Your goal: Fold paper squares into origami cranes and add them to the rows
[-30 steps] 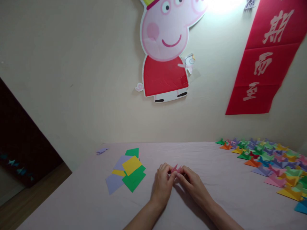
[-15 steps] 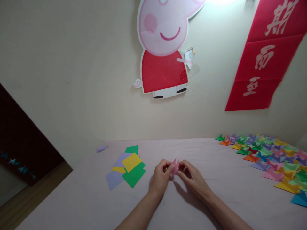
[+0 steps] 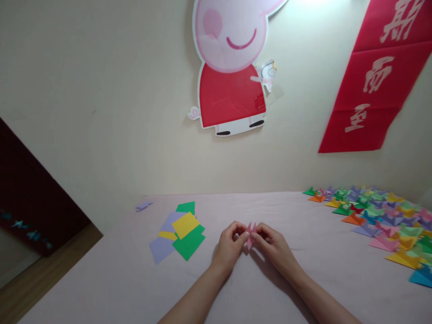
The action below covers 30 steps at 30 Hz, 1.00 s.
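Both of my hands meet over the middle of the pale pink table (image 3: 111, 288). My left hand (image 3: 230, 246) and my right hand (image 3: 274, 245) pinch a small pink folded paper piece (image 3: 250, 232) between their fingertips, holding it upright just above the table. Its two pointed tips stick up between my thumbs. The fingers of both hands are curled closed round it.
A loose stack of flat paper squares (image 3: 178, 231) in green, yellow and lilac lies left of my hands. Several finished folded paper shapes (image 3: 381, 220) in many colours cover the right side. A small lilac folded piece (image 3: 143, 206) sits at the far left edge. The wall stands behind.
The pink piece has been turned upright from lying low between my fingers, and both hands have shifted slightly. The view has tilted down a little.
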Each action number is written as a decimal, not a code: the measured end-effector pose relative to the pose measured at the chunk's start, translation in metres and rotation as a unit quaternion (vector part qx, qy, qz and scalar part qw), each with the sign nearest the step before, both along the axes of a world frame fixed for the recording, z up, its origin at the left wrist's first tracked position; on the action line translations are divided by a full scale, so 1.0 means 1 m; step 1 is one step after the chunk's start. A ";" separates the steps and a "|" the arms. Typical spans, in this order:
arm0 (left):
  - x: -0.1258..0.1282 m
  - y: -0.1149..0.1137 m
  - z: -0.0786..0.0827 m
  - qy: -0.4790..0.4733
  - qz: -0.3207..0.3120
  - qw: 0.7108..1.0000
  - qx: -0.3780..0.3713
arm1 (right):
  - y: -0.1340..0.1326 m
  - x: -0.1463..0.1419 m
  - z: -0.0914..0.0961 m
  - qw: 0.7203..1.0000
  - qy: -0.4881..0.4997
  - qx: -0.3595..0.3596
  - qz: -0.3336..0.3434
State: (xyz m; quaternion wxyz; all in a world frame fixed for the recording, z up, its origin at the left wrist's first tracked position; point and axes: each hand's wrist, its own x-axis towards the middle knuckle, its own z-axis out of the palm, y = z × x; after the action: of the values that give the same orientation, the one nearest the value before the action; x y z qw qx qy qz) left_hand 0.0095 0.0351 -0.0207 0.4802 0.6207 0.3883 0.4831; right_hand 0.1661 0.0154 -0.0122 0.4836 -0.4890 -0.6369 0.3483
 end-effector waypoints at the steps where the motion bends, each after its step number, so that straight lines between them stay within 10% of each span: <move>1: 0.000 0.000 0.000 0.003 -0.004 1.000 0.006 | 0.000 0.000 0.001 1.000 0.006 -0.006 0.007; 30: 0.005 -0.003 0.003 -0.035 0.045 0.998 0.004 | 0.002 -0.002 0.001 0.992 0.103 -0.068 0.001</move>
State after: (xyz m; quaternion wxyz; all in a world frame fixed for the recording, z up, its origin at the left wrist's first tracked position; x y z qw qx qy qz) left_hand 0.0142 0.0324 -0.0181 0.4687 0.5876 0.3965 0.5271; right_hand 0.1645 0.0177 -0.0110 0.5122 -0.4814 -0.5588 0.4400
